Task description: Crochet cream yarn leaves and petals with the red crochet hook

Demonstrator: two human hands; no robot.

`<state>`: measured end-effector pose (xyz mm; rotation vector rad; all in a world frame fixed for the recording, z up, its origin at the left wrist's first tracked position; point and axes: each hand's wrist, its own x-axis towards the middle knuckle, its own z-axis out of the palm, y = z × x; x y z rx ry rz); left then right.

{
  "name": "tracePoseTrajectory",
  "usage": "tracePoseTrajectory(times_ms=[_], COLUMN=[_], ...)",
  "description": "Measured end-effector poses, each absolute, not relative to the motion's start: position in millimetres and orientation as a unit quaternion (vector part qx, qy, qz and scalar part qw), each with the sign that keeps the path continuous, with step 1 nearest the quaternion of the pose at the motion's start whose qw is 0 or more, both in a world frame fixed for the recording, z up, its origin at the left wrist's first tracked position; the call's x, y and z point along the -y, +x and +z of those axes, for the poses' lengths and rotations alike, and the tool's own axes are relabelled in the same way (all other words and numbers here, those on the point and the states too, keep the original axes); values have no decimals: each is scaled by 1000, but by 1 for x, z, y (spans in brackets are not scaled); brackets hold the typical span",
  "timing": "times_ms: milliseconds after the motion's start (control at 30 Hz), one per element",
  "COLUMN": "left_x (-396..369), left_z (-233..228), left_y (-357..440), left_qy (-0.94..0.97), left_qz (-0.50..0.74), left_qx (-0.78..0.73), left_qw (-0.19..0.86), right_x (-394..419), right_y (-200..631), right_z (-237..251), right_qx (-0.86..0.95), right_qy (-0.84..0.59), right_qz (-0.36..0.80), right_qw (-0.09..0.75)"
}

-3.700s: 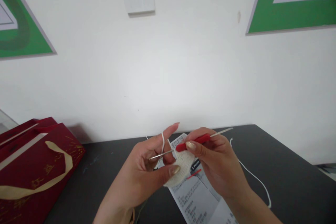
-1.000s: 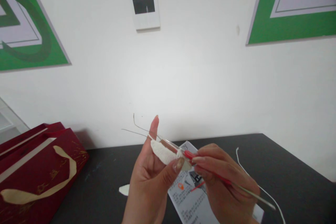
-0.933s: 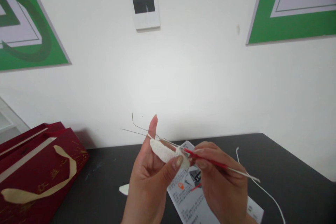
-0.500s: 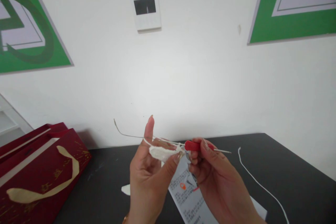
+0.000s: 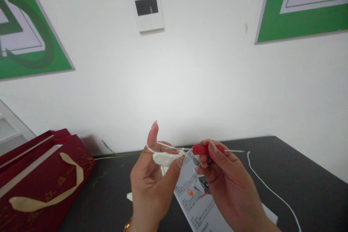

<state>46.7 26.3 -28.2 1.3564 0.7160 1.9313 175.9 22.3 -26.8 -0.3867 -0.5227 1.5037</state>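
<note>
My left hand (image 5: pixel 152 185) pinches a small cream crocheted piece (image 5: pixel 165 158) between thumb and fingers, its forefinger raised with cream yarn looped over it. My right hand (image 5: pixel 225 181) grips the red handle of a crochet hook (image 5: pixel 208 149), held nearly level, its metal tip pointing left into the edge of the piece. A thin green wire (image 5: pixel 116 155) runs out to the left from the piece. Both hands hover above a printed paper leaflet (image 5: pixel 195 197) on the black table (image 5: pixel 299 174).
A dark red gift bag (image 5: pixel 40 185) with a gold ribbon lies at the left. A loose cream yarn strand (image 5: pixel 268 186) trails across the table on the right. A white wall with green framed signs and a small white wall panel (image 5: pixel 147 10) rises behind.
The hook has swung up from a downward-right slant to nearly level. The green wire has dropped from pointing upward to lying low toward the left. The crocheted piece has stayed in my left hand.
</note>
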Motion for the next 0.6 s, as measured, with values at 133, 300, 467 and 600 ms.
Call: tracePoseTrajectory(times_ms=[133,300,467,600], left_x=[-31,-35,-34,-33], left_z=[-36,-36,-34,-33], left_y=[42,40,38,38], left_qy=[546,564,595,626], left_qz=[731,728,726,705], left_qx=[-240,-203,-190,-217], left_qw=[333,333,287,253], right_x=[-26,-27,-24,-21], right_y=[176,176,178,183], right_z=[-31,-32,-25,-23], right_qx=[144,120,267,375], right_qy=[-153,-147,-154,-198], right_qz=[756,784,672,585], right_qw=[620,591,673,691])
